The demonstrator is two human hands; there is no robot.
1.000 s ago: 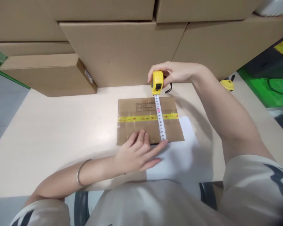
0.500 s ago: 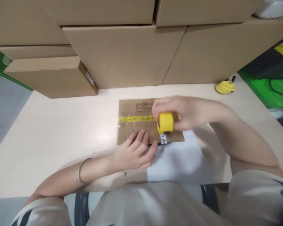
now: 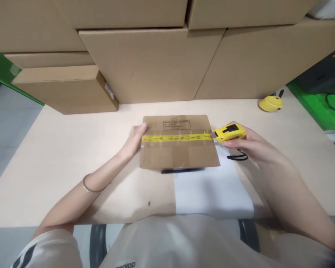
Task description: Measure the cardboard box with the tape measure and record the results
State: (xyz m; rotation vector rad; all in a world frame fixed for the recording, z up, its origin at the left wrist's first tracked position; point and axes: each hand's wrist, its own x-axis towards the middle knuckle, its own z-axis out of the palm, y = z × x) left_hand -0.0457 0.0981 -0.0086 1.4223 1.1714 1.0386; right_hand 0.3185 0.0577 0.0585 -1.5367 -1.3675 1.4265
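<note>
A flat cardboard box (image 3: 178, 158) lies on the table in front of me. A printed yellow strip of tape (image 3: 173, 138) runs across its top, above it a boxed black print. My left hand (image 3: 134, 141) grips the box's left side, thumb at the upper left corner; its other fingers are mostly hidden. My right hand (image 3: 248, 139) holds a yellow tape measure (image 3: 230, 132) with a black button and a wrist strap (image 3: 238, 155). The tape measure's mouth meets the box's right edge, its short metal end over the yellow strip.
A black pen (image 3: 182, 171) lies along the box's front edge. White paper (image 3: 212, 195) reaches under the box. Large cartons (image 3: 150, 67) stack along the back, with a smaller box (image 3: 69, 91) at left. Another yellow tape measure (image 3: 270, 103) sits at the back right.
My left hand has moved from the box's front edge to its left side. My right hand has carried the tape measure from over the box to its right edge, turning it sideways.
</note>
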